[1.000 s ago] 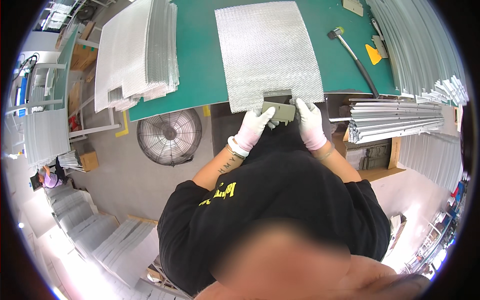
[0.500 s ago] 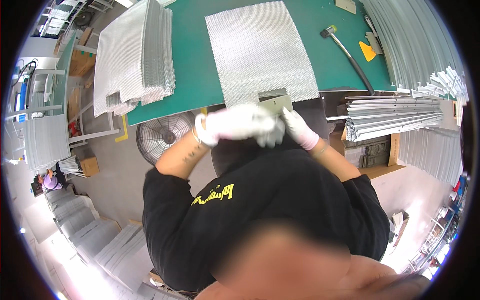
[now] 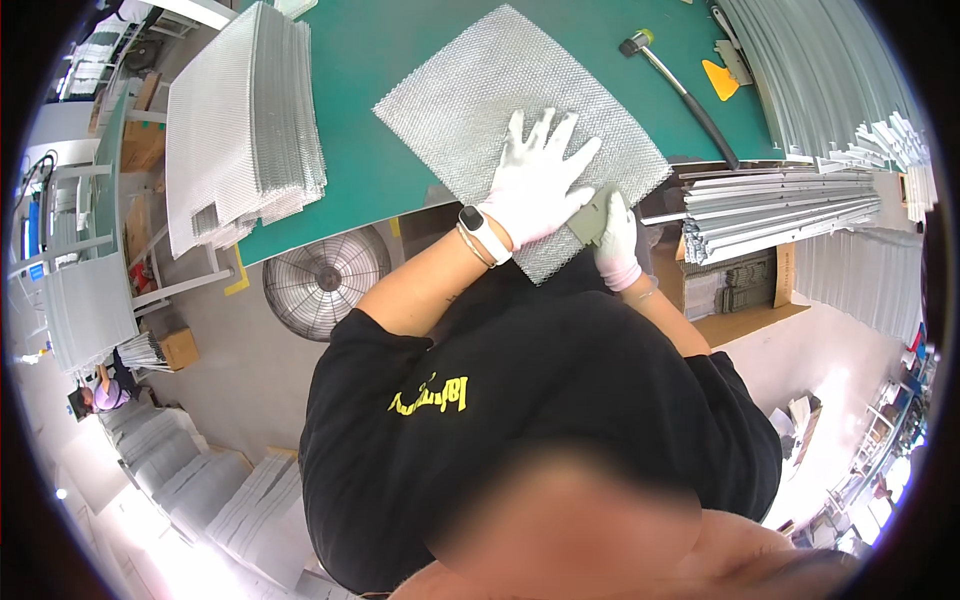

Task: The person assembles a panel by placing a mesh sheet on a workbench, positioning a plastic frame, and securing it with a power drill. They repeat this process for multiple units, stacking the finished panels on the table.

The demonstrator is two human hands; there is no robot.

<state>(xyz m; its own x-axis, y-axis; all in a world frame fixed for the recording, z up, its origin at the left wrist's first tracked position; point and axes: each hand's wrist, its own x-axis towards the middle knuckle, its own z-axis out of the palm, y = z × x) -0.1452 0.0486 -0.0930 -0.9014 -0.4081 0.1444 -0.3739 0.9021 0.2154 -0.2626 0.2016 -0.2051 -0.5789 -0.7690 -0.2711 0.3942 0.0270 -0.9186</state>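
A silvery metal mesh sheet [image 3: 480,90] lies turned cornerwise on the green table [image 3: 350,130], one corner hanging over the near edge. My left hand [image 3: 535,185], in a white glove, rests flat on the sheet with its fingers spread. At the sheet's near right side, my gloved right hand [image 3: 620,245] grips a small olive-grey metal plate [image 3: 588,220]. This plate sits against the mesh edge; whether it is fastened there I cannot tell. The right fingers are partly hidden behind the plate.
To the left stands a stack of mesh sheets [image 3: 215,120]. A mallet [image 3: 690,100] and a yellow scraper [image 3: 720,80] lie at the right, beside stacked metal strips [image 3: 830,70]. More strips [image 3: 780,215] sit below the table edge. A floor fan [image 3: 327,278] stands lower left.
The mesh sheet has turned cornerwise and come nearer to me. My left hand has moved up from the near edge and spread out on it. The right hand has moved slightly right with the plate.
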